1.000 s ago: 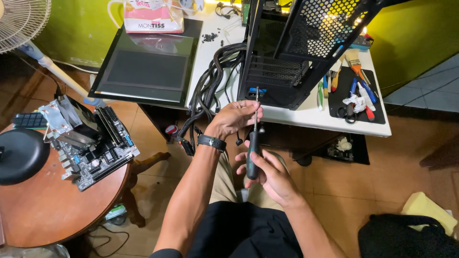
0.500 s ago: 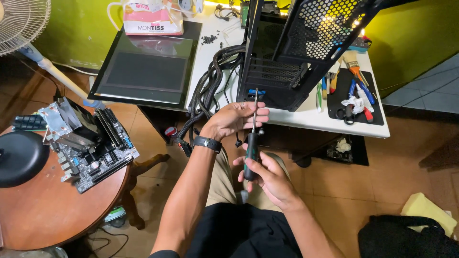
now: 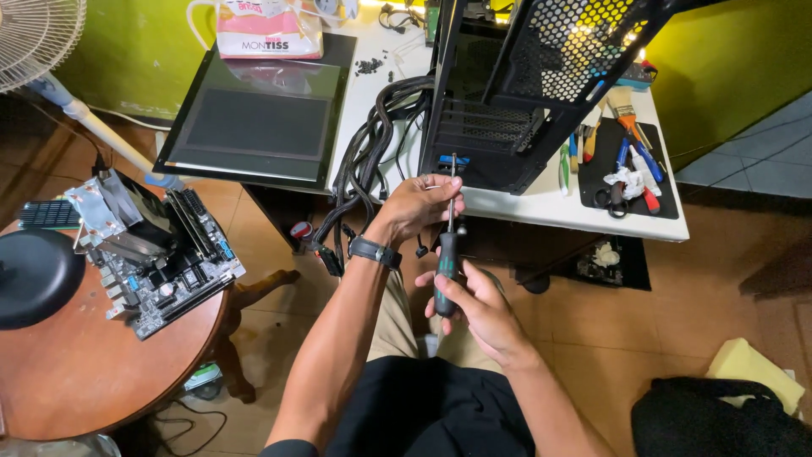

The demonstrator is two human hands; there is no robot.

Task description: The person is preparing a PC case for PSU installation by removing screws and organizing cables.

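My right hand [image 3: 480,306] grips the black handle of a screwdriver [image 3: 447,254] that points up toward the front edge of a black computer case [image 3: 524,93] standing open on the white table [image 3: 558,207]. My left hand [image 3: 419,205], with a black watch on its wrist, pinches the metal shaft near its tip, just below the case. A thick bundle of black cables [image 3: 364,161] hangs from the case over the table's edge, left of my left hand.
A black side panel [image 3: 254,118] lies on the table with a pink bag [image 3: 266,30] behind it. Tools lie on a black mat [image 3: 630,169] at right. A motherboard with cooler [image 3: 148,245] sits on a round wooden table [image 3: 76,372]. A fan [image 3: 38,42] stands at left.
Both hands and the screwdriver stay nearly in place; the screwdriver's tip has crept slightly up toward the case edge, and my left fingers have shifted along the shaft.
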